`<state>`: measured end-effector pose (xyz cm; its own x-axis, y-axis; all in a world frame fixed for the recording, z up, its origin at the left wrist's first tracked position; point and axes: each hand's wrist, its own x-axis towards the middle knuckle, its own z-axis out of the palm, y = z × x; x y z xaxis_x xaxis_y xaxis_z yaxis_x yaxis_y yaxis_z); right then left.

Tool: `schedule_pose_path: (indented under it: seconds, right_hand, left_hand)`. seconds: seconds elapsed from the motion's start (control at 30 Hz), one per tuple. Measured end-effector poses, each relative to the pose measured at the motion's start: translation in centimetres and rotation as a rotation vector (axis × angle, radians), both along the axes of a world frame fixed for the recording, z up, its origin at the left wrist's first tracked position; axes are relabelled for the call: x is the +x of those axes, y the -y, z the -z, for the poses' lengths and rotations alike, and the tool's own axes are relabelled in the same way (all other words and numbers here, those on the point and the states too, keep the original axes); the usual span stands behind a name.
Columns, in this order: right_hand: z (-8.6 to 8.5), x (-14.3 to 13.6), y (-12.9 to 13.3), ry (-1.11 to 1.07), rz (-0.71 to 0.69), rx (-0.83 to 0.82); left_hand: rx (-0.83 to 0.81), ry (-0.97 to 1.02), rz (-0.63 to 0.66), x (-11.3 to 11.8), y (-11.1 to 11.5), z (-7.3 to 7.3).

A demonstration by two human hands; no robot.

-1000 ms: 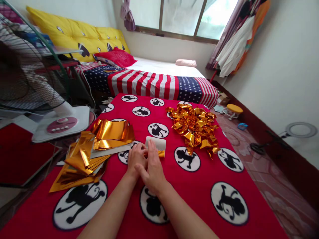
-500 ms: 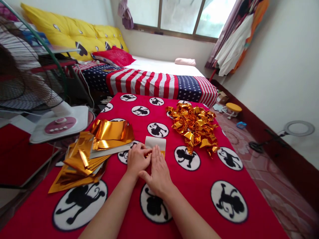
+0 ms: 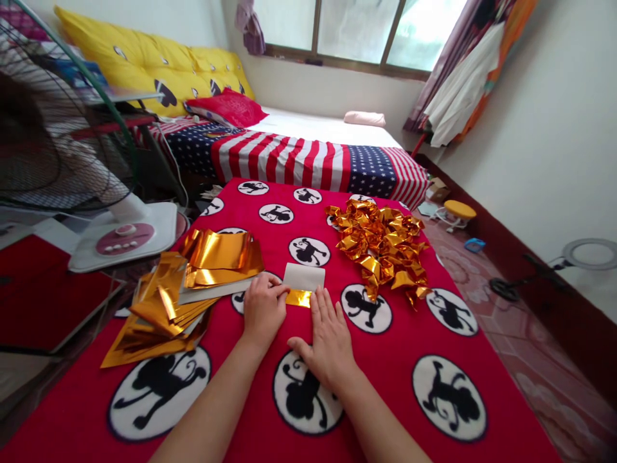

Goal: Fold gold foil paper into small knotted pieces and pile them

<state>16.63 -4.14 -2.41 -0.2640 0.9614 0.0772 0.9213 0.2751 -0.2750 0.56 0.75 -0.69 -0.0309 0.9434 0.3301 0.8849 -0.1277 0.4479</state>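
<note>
A sheet of gold foil paper (image 3: 298, 298) lies on the red cloth in front of me. Its near edge is folded over into a shiny gold strip, and the pale grey back (image 3: 304, 276) faces up beyond the fold. My left hand (image 3: 265, 307) has its fingers curled, thumb and fingertips pinching the left end of the strip. Stretched out flat, my right hand (image 3: 330, 337) rests its fingertips at the right end. To the left is a loose stack of gold foil sheets (image 3: 164, 302). On the far right sits a heap of folded gold foil pieces (image 3: 378, 241).
The table is covered by a red cloth with monkey prints (image 3: 385, 405). A fan (image 3: 123, 238) stands at the left beside it. Behind the table is a bed (image 3: 284, 157) with a striped cover. A yellow stool (image 3: 459, 209) and a ring light (image 3: 590, 254) are on the right.
My hands have moved apart along the fold, the right one sliding right and toward me. The gold strip between them now shows. The view has shifted slightly.
</note>
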Motion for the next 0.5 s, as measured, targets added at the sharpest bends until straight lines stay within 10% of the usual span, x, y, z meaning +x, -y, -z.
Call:
schedule_pose_path:
  seconds: [0.1,0.27,0.5]
  right_hand:
    - [0.2,-0.1,0.0,0.003,0.0,0.016]
    - [0.4,-0.6,-0.3,0.047,-0.027,0.014]
    - [0.0,-0.7,-0.1,0.042,-0.011,0.019]
  left_hand:
    - [0.057,-0.014,0.053,1.9,1.0,-1.2]
    - [-0.109,-0.011,0.685,4.9,1.3,-1.0]
    - [-0.164,-0.068,0.794,3.5,0.2,0.4]
